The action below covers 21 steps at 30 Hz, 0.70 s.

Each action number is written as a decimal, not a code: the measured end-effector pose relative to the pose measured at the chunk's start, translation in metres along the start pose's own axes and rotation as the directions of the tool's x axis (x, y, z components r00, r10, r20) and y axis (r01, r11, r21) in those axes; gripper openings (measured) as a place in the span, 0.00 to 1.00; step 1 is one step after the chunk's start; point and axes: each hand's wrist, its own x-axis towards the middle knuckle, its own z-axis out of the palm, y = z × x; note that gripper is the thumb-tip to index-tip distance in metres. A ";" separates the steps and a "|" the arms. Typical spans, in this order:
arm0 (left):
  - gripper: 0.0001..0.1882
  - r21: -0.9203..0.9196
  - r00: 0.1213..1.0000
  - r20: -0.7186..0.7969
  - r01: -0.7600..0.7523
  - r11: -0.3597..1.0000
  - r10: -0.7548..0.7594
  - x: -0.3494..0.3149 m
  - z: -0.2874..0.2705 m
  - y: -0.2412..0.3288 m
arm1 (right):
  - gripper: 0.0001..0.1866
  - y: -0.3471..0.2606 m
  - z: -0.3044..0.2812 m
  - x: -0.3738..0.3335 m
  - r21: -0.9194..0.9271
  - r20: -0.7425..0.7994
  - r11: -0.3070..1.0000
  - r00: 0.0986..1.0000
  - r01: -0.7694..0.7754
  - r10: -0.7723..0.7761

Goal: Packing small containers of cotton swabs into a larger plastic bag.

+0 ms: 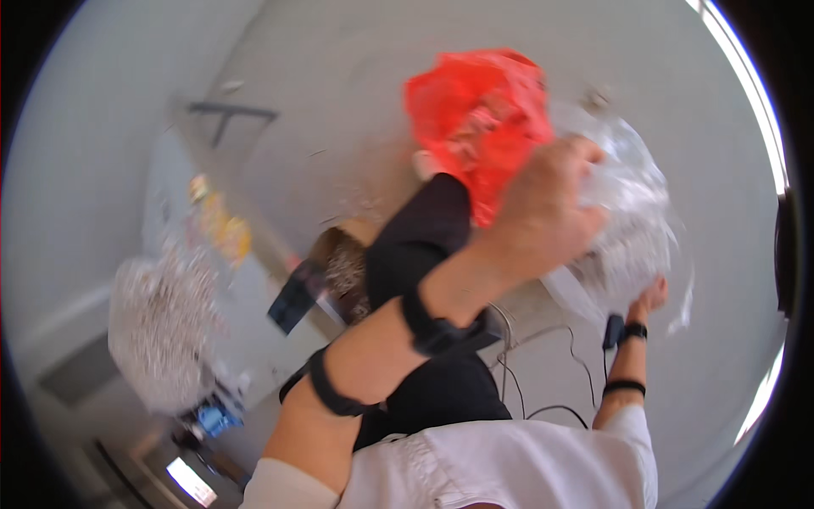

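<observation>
A clear plastic bag (629,246) with whitish contents stands at my right side, its thin film spread upward. My left hand (543,199) reaches across to the bag's near left side, thumb and curled fingers apart, slightly blurred. Low on the bag's right side, my right hand (651,297) is closed on the plastic; its fingertips are partly hidden. Just beyond my left hand lies an open red plastic bag (483,110) with pale pinkish pieces inside.
At left, a white table (254,314) bears a large clear bag of small pale pieces (165,331) and a yellow packet (225,229). An open cardboard box (343,263) with small pieces stands by my leg. Cables (543,339) trail over the floor at right.
</observation>
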 end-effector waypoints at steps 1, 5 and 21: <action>0.25 0.131 0.947 -0.163 -0.258 0.957 0.277 -0.006 0.008 -0.013 | 0.15 -0.005 -0.001 -0.005 0.028 0.112 0.999 0.993 0.025 -0.028; 0.25 0.270 0.871 -0.328 -0.284 0.920 0.365 -0.037 0.003 -0.026 | 0.23 0.001 0.010 -0.059 0.015 0.563 0.935 0.770 0.353 -0.300; 0.13 0.530 0.989 -0.148 0.102 0.842 -0.027 -0.279 -0.088 0.106 | 0.25 -0.188 0.200 -0.043 0.304 0.859 0.838 0.250 0.453 -0.447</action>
